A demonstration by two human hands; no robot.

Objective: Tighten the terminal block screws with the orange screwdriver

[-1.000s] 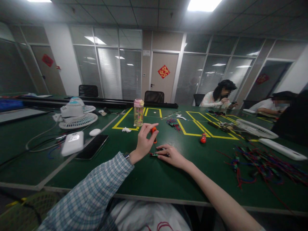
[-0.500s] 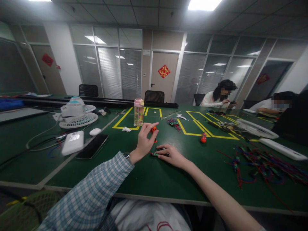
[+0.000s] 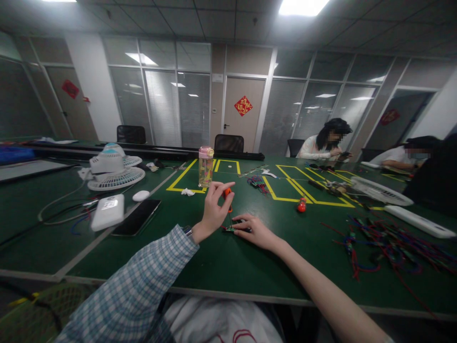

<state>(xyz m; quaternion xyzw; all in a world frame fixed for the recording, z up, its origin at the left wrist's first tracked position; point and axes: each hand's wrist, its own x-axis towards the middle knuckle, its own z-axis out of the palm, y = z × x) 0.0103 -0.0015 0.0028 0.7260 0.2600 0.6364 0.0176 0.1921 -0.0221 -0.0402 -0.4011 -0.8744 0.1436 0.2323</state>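
Only small movement has happened since the earlier frame: across the table (image 3: 200, 271), one hand of a seated person (image 3: 316, 145) has come closer to a small dark object (image 3: 344, 156), while the wearer's two hands keep almost the same place. The left hand (image 3: 215, 209) is closed with thumb and fingers around the orange handle of a screwdriver (image 3: 227, 192), which stands nearly upright, its shaft going down to a small green circuit board (image 3: 229, 229). This board lies on the table, just in front of the fingers of the right hand (image 3: 255, 231). The right hand is low and flat, with fingertips at the board — whether they pinch it or only press it, one cannot tell. Beyond the left hand stand a pink-lidded bottle (image 3: 205, 167) and, beside it, a crumpled white tissue (image 3: 187, 192). To the left lie a black phone (image 3: 137, 218) and a white power bank (image 3: 107, 212); to the right, a small red object (image 3: 302, 205) and a tangled pile of wires (image 3: 389, 245).
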